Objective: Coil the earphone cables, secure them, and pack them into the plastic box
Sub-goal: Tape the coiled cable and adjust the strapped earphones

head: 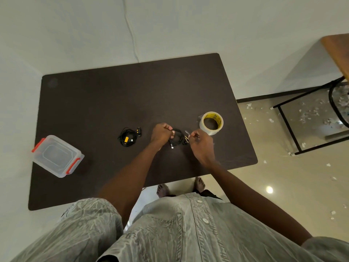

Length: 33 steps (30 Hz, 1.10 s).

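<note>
A coiled black earphone cable (177, 138) is held over the middle of the dark table (113, 95). My left hand (160, 134) grips the coil's left side. My right hand (201, 146) pinches a small clear strip of tape (186, 133) at the coil's right side. Another black earphone set with yellow parts (128, 137) lies in a loose bundle to the left. The clear plastic box (56, 156) with red latches sits closed at the table's left edge.
A roll of clear packing tape (211, 122) stands just right of my hands. A black metal frame with a wooden top (306, 118) stands on the floor to the right, with paper scraps scattered around it.
</note>
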Each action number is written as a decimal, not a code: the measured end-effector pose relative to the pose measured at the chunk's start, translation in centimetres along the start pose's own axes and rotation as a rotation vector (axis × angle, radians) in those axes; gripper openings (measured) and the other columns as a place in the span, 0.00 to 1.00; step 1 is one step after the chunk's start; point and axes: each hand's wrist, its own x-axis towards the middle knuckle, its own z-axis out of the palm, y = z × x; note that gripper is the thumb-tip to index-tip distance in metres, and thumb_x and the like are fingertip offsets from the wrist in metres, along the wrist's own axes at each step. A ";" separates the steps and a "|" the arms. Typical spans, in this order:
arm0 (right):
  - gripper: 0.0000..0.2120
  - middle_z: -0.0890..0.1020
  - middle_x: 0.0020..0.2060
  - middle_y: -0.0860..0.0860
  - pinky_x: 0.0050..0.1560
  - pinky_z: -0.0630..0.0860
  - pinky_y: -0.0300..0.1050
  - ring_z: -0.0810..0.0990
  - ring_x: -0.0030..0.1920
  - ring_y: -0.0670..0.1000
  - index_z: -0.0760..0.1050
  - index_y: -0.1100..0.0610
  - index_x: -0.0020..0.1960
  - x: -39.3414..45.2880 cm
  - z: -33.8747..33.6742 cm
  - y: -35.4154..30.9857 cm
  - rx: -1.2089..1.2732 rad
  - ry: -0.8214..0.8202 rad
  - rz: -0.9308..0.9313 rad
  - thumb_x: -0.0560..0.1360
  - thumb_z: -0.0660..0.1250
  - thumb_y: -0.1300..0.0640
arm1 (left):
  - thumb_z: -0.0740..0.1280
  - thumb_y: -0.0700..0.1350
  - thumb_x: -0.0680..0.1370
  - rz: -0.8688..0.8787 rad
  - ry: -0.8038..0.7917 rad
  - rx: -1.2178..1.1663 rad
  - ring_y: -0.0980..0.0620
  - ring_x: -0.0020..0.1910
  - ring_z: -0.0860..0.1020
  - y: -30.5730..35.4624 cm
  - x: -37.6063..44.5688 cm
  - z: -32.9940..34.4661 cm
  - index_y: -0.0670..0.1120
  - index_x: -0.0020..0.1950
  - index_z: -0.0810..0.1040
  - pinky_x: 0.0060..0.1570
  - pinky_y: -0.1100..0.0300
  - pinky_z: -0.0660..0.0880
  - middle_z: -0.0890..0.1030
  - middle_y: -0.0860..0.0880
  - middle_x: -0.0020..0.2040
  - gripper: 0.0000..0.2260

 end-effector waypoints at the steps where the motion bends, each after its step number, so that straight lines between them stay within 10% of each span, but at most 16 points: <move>1: 0.02 0.81 0.42 0.52 0.42 0.73 0.39 0.78 0.44 0.49 0.78 0.59 0.48 0.1 -0.1 -0.1 -0.014 -0.008 -0.026 0.76 0.66 0.62 | 0.72 0.34 0.72 -0.027 -0.057 -0.085 0.55 0.29 0.79 0.3 -0.3 -0.4 0.44 0.40 0.76 0.37 0.61 0.73 0.80 0.46 0.35 0.07; 12: 0.04 0.83 0.45 0.51 0.45 0.74 0.41 0.79 0.44 0.48 0.81 0.58 0.50 2.2 -2.8 -1.6 -0.220 -0.071 -0.375 0.77 0.68 0.60 | 0.68 0.32 0.75 -0.217 -0.169 -0.343 0.50 0.37 0.80 6.4 -2.9 -4.2 0.39 0.47 0.79 0.40 0.58 0.79 0.81 0.44 0.40 0.04; 33: 0.01 0.82 0.40 0.55 0.51 0.72 0.51 0.79 0.42 0.56 0.79 0.60 0.46 6.0 -5.0 -5.4 -0.462 0.182 -0.688 0.74 0.69 0.62 | 0.73 0.35 0.73 -0.042 0.072 -0.621 0.58 0.30 0.79 13.3 -6.4 -1.0 0.42 0.43 0.80 0.32 0.66 0.78 0.82 0.47 0.38 0.03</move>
